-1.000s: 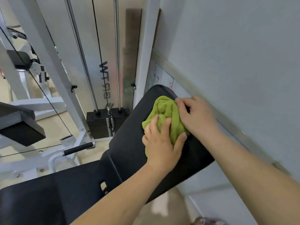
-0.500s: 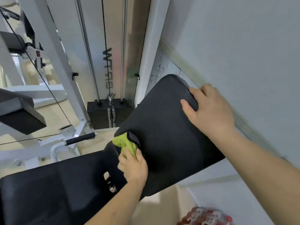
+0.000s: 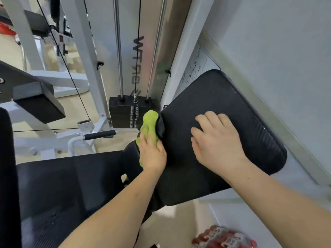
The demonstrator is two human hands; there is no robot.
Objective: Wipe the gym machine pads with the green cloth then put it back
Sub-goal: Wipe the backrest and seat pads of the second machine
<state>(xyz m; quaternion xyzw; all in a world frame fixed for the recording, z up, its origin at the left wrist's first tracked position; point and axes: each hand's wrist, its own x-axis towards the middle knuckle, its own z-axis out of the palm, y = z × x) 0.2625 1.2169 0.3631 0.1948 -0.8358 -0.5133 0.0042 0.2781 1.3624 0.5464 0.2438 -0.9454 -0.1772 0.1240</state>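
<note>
A black ribbed back pad (image 3: 232, 111) slopes up toward the wall on the right. My left hand (image 3: 152, 154) presses the bunched green cloth (image 3: 149, 122) against the pad's left side edge; part of the cloth is hidden under my fingers. My right hand (image 3: 215, 142) lies flat on the pad's top face, fingers spread, holding nothing. The black seat pad (image 3: 71, 185) stretches out below and to the left.
A black weight stack (image 3: 129, 113) with chrome guide rods and a cable stands behind the pad. White frame bars and a black-gripped handle (image 3: 100, 136) lie to the left. A whiteboard (image 3: 195, 68) leans on the grey wall. A pack of red-labelled bottles (image 3: 223, 237) sits on the floor.
My left hand carried the cloth off the pad's top to its left side edge, then up along that edge. My right hand let go of the cloth and now rests mid-pad.
</note>
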